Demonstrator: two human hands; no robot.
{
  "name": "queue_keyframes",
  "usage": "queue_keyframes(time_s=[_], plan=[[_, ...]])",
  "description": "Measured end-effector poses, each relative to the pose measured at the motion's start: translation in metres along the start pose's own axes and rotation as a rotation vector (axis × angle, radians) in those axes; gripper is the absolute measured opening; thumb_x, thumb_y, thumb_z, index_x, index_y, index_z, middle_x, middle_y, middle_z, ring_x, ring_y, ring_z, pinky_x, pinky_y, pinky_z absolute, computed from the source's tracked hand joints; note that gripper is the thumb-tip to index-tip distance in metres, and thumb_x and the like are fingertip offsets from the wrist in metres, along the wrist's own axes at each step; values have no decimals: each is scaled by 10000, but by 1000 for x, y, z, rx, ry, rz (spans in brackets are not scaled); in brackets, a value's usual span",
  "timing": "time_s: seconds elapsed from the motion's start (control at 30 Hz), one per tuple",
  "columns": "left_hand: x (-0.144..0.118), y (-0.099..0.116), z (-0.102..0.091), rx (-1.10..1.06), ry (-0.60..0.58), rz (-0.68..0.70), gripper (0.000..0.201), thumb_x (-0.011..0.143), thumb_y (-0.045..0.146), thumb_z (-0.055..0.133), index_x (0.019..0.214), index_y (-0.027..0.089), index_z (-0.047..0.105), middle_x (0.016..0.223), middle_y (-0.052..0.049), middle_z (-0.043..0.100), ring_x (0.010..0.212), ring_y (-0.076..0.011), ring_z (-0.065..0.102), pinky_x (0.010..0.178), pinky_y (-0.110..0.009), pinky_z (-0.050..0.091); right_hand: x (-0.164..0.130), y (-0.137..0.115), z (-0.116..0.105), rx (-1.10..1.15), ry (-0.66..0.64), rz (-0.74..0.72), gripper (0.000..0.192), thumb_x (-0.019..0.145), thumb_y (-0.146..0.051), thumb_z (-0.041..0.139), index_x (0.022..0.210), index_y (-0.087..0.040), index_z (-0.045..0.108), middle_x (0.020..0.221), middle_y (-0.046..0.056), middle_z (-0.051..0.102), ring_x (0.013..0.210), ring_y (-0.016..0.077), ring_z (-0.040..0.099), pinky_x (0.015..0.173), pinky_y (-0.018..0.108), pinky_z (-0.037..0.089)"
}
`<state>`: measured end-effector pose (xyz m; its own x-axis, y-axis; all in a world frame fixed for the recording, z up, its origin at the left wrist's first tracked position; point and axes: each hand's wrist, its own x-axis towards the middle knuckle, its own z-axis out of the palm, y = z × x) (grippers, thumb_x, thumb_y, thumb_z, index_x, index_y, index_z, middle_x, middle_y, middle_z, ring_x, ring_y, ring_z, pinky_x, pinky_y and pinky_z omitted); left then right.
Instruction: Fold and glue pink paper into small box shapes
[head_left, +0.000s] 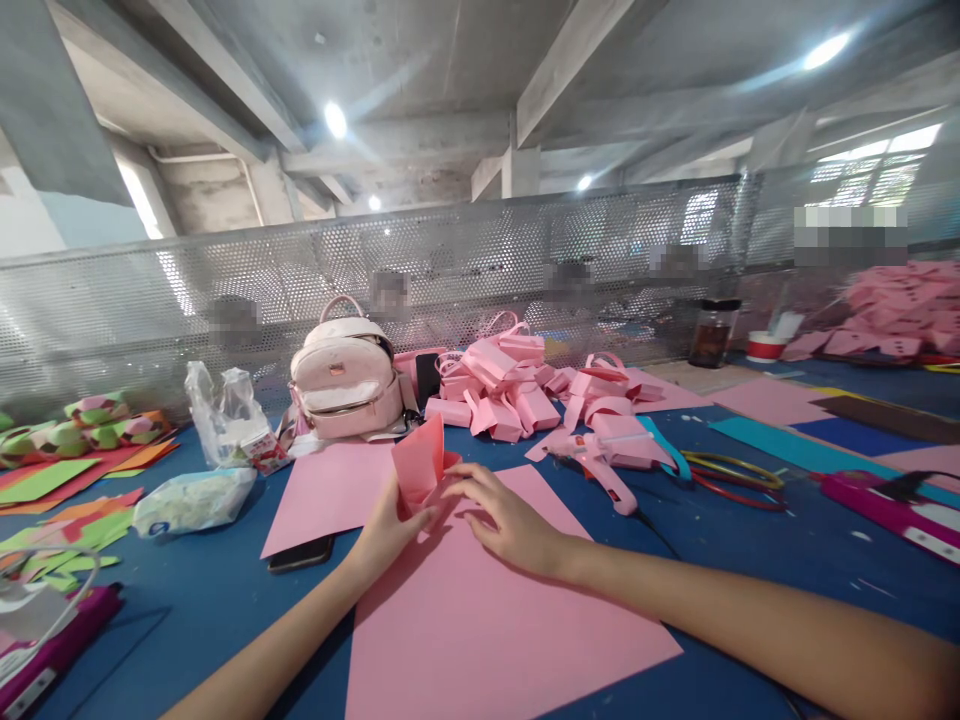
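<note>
Pink folded card stands upright above a large pink sheet on the blue table. Left hand grips the card's lower edge from below, fingers closed on it. Right hand lies on the sheet beside the card, fingertips pinching its right edge. A second pink sheet lies to the left, a phone at its near corner. Behind: a backpack, a pile of pink folded pieces, a glue gun, hoops. A plastic bag lies left.
</note>
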<state>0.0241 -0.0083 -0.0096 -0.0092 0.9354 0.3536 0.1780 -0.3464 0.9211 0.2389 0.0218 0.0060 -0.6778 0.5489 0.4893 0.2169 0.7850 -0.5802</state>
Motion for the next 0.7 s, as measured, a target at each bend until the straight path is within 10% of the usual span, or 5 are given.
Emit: queue_keyframes(time_s=[0.27,0.5,0.7], plan=[[6,-17,-5,26,67,4,250,772,301,743,928,185,586,819,11,627,799,-181,605,762,-304,501,-1,-1,0,-13,114,53,535,778,16,478,1207,-278,600,1389,79,470,1383,246,387,1160,473,358],[4,-3,-3,-101,54,52,677,858,396,648,1424,293,290,1288,-107,558,1074,-247,655,833,-359,558,-2,6,0,47,221,177,272,990,-305,478,1234,-315,596,1561,57,303,1486,276,227,1120,494,402],[2,2,-5,-100,89,121,544,868,354,670,1316,302,366,1338,-86,507,1077,-209,643,884,-328,538,1,16,1,148,226,209,320,1023,-425,437,1275,-310,596,1455,70,482,1410,254,391,1117,437,399]])
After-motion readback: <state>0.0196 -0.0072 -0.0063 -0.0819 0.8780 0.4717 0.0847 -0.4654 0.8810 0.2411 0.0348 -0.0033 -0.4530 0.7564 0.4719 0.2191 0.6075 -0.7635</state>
